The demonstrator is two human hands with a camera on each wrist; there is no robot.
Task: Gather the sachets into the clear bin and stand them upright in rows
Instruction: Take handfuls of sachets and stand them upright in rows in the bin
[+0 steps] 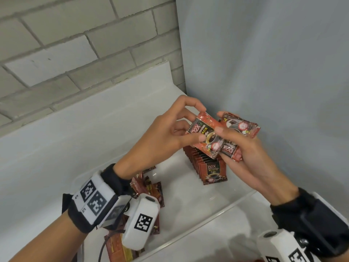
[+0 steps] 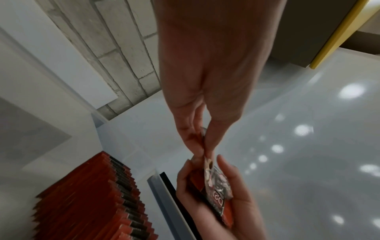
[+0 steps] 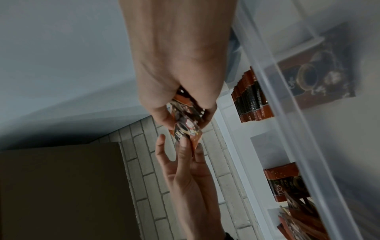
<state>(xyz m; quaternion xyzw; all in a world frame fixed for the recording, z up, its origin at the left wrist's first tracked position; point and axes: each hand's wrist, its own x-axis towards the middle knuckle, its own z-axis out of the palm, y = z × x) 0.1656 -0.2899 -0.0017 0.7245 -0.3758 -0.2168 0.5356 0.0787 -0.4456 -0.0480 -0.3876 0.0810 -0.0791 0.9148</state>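
At frame centre the left hand pinches a red D2X black coffee sachet between thumb and fingertips, while the right hand curls around a small stack of sachets. Below them sits the clear bin, holding an upright row of sachets and a loose pile at lower left

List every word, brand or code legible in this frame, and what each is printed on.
"D2X", "BLACK", "Coffee": front sachet of the upright row in the clear bin.
"D2X", "ACK", part of "Coffee": sachet pinched by the left hand.
"D2X", upside down: sachet bundle in the right hand.
Square black-and-white codes, no text: wrist camera housings.
Smaller print: unreadable.
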